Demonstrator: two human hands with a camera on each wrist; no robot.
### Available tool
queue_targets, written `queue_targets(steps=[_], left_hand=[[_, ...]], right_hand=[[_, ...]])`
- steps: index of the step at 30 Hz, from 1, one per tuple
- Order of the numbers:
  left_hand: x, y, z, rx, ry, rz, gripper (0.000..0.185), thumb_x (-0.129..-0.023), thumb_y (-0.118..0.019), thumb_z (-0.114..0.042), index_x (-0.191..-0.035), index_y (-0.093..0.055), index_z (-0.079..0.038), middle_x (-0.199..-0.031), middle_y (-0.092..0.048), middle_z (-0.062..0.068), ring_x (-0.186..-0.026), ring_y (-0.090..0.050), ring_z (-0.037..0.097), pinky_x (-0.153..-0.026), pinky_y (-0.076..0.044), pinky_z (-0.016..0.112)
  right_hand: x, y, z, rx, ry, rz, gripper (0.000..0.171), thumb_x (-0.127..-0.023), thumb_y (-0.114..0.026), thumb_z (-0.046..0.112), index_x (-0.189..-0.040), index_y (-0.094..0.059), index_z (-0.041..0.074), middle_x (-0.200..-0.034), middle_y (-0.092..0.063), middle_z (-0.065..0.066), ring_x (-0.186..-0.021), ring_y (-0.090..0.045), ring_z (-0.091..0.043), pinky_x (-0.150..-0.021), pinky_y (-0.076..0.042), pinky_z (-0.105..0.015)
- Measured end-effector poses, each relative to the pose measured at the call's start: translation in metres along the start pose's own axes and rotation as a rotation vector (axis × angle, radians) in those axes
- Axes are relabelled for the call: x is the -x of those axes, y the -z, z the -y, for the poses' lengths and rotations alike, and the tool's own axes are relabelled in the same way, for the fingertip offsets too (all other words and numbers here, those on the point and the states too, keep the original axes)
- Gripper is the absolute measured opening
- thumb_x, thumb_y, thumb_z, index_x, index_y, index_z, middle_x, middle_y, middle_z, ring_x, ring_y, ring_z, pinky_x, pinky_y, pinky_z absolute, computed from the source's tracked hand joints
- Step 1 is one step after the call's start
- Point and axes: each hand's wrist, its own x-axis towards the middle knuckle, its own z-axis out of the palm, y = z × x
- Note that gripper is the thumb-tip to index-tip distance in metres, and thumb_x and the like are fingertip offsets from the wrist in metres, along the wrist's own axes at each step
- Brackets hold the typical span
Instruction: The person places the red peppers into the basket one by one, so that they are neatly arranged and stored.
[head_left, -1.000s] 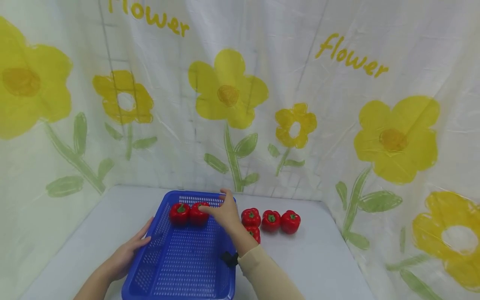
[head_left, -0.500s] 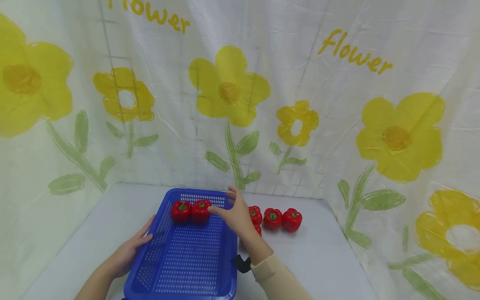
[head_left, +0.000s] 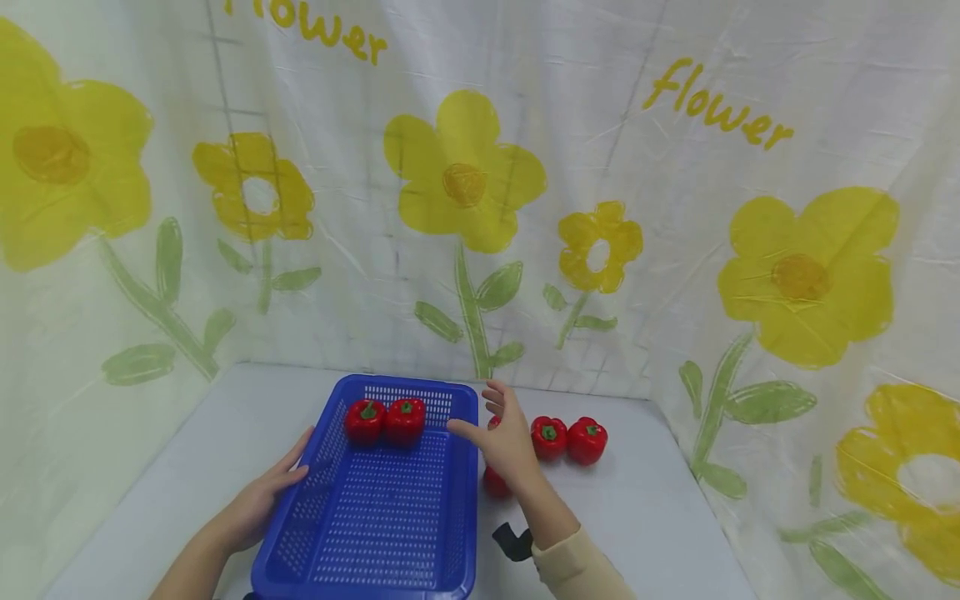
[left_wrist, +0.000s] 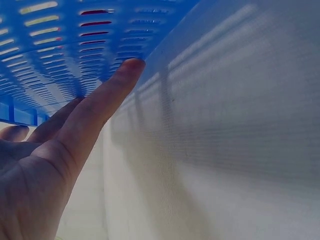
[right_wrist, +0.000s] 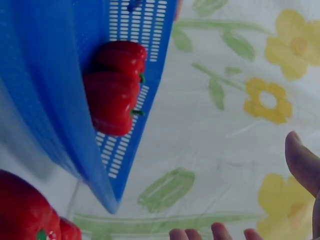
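The right hand (head_left: pixel 510 437) hangs open just outside the right wall of the blue plastic basket (head_left: pixel 465 467), fingers loosely spread and holding nothing, directly over a group of red bell peppers on the white table (head_left: pixel 645 517); it partly hides two of them — one pepper (head_left: pixel 496 483) shows below the palm — while two more (head_left: pixel 549 437) (head_left: pixel 587 440) sit side by side just to its right, touching each other. Two peppers (head_left: pixel 365 421) (head_left: pixel 405 419) already rest against the far wall inside the basket, stems up. The left hand (head_left: pixel 258 500) lies flat against the basket's left wall, fingers (left_wrist: pixel 100 107) straight and pressing the slotted plastic rather than curling round it. The peppers look glossy, smooth and lobed, with short green stems; judging by that sheen they may be slick, and probably light and firm enough to take whole — a grip spanning the rounded shoulders would likely hold better than pinching the stubby stem. The basket is rigid, moulded, perforated with rows of slots on floor and walls, and seems light enough to slide on the smooth tabletop unless steadied. Behind hangs a crinkled white sheet (head_left: pixel 675 250) printed with yellow flowers
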Motion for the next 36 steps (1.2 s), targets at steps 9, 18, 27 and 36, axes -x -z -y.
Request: queue_targets(steps=[9,18,27,36], left_hand=[[0.000,0.001,0.000,-0.009,-0.003,0.023,0.063,-0.111,-0.023,-0.036,-0.157,0.020,-0.041,-0.164,0.026,0.022,-0.148,-0.012,0.058,-0.108,-0.044,0.056],[0.001,0.002,-0.002,-0.005,0.003,0.025,0.063,-0.111,-0.024,-0.036,-0.157,0.020,-0.042,-0.164,0.025,0.024,-0.147,-0.026,0.052,-0.108,-0.046,0.054],[-0.002,0.000,-0.002,-0.006,0.005,0.007,0.063,-0.111,-0.025,-0.036,-0.157,0.018,-0.042,-0.164,0.026,0.021,-0.149,-0.002,0.058,-0.110,-0.043,0.056],[0.000,0.002,-0.001,-0.010,0.003,0.025,0.063,-0.111,-0.024,-0.036,-0.156,0.020,-0.042,-0.163,0.025,0.024,-0.147,-0.024,0.054,-0.107,-0.047,0.054]], right_hand=[[0.009,0.017,-0.012,0.014,-0.010,-0.059,0.094,-0.074,-0.087,0.049,-0.150,-0.041,0.021,-0.151,-0.051,-0.007,-0.142,-0.045,-0.033,-0.109,-0.041,-0.063],[0.014,0.028,-0.033,0.012,-0.024,-0.106,0.090,-0.076,-0.088,0.041,-0.150,-0.042,0.020,-0.152,-0.050,-0.008,-0.143,-0.043,-0.034,-0.110,-0.039,-0.063],[0.020,0.031,-0.058,0.009,-0.032,-0.147,0.090,-0.075,-0.090,0.038,-0.148,-0.044,0.015,-0.154,-0.046,-0.012,-0.144,-0.040,-0.039,-0.112,-0.041,-0.054],[0.026,0.025,-0.082,0.059,-0.105,-0.180,0.088,-0.077,-0.089,0.029,-0.150,-0.042,0.011,-0.152,-0.047,-0.017,-0.140,-0.044,-0.042,-0.106,-0.045,-0.060]])
